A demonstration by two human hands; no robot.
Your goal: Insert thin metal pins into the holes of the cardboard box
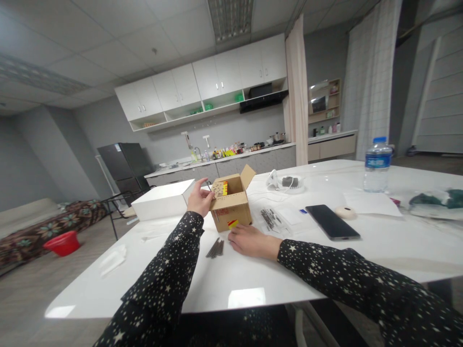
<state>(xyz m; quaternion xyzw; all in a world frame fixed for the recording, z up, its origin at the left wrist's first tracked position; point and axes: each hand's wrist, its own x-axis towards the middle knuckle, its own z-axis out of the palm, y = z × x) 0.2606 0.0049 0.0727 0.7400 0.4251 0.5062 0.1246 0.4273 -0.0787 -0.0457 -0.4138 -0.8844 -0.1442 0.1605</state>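
Observation:
An open cardboard box (231,214) stands on the white table, one flap raised. Inside it shows a packet with a yellow and red label (224,188). My left hand (200,196) is at the box's left edge, thumb and fingers closed on a thin dark rod (209,185). Low before the box is my right hand (249,240), fingers curled down by the table beside a yellow and red patch (233,224); what they hold, if anything, is hidden. Just left of those fingers lies a bundle of long thin dark metal pieces (215,248), like nails or screws.
A clear bag (272,219) with similar pieces lies right of the box. Farther right are a black phone (331,221), a round beige object (345,212) and a water bottle (378,166). A white box (162,201) stands left; a white cabled device (289,183) sits behind.

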